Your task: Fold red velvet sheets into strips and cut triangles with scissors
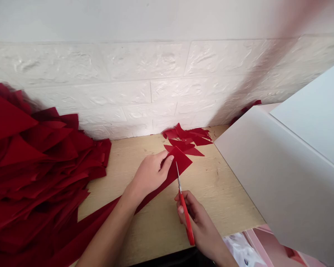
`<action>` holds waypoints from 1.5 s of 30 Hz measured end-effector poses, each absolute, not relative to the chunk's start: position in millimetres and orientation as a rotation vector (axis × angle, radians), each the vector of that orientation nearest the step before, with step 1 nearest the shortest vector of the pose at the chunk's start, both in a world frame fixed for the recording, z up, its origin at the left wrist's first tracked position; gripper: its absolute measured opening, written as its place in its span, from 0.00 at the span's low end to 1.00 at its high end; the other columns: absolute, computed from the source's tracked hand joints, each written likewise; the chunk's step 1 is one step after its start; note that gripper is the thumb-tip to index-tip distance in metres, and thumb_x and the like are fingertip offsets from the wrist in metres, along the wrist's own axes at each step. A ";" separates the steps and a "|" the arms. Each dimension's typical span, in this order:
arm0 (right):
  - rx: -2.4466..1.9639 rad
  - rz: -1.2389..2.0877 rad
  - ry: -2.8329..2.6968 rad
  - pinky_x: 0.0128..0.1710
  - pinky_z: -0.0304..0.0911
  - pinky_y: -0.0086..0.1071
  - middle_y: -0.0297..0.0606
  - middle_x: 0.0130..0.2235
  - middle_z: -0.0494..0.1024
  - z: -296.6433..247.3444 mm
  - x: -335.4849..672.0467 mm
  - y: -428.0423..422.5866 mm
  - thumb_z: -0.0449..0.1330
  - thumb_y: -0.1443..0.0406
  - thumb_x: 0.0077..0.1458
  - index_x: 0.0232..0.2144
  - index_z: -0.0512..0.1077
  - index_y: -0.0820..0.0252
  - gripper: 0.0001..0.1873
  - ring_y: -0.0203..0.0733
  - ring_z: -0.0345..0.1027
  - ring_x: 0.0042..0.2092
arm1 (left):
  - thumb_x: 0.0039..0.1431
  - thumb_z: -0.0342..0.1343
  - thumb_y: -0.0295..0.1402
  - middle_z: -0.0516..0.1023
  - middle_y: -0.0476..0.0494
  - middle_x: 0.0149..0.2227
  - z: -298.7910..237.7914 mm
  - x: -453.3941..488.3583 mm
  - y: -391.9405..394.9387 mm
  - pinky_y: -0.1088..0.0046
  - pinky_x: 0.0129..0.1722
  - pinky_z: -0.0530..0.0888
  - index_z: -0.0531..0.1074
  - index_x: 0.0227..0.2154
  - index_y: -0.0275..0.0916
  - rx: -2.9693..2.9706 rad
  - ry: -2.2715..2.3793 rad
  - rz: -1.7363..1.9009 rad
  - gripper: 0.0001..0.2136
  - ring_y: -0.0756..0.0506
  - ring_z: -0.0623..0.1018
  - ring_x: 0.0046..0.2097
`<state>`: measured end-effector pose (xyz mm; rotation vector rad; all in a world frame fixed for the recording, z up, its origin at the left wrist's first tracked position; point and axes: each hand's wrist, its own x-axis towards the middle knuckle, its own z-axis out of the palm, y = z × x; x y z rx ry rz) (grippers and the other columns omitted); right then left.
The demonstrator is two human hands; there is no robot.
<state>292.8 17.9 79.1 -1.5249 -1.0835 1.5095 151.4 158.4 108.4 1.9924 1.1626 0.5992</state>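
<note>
My left hand presses and grips a long red paper strip, whose wide end lies flat on the pale wooden tabletop. My right hand holds red-handled scissors with the narrow steel blades pointing up. The blade tips sit just beside the strip's edge, apparently not touching it. Several cut red triangles lie in a loose pile just beyond my left fingertips. The strip's far end runs down left beneath my forearm.
A large heap of red cut pieces fills the left side against a white brick-textured wall. A white board stands angled at the right. Below the table's near edge sits a pink box.
</note>
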 end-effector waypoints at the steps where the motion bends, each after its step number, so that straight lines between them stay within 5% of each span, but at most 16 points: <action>1: -1.523 1.509 -1.079 0.31 0.56 0.29 0.30 0.30 0.62 77.4 292.2 18.1 0.55 0.40 0.59 0.40 0.65 0.57 0.27 0.35 0.53 0.31 | 0.70 0.44 0.39 0.63 0.54 0.22 108.4 151.2 158.2 0.70 0.28 0.56 0.55 0.23 0.41 1.987 1.164 0.603 0.18 0.51 0.62 0.25; 45: -1.450 1.577 -0.881 0.20 0.51 0.26 0.23 0.22 0.57 57.7 279.3 17.0 0.58 0.37 0.56 0.30 0.59 0.56 0.30 0.29 0.52 0.21 | 0.70 0.44 0.39 0.65 0.52 0.22 97.8 150.9 152.8 0.69 0.29 0.57 0.55 0.24 0.42 2.002 1.207 0.514 0.17 0.49 0.63 0.25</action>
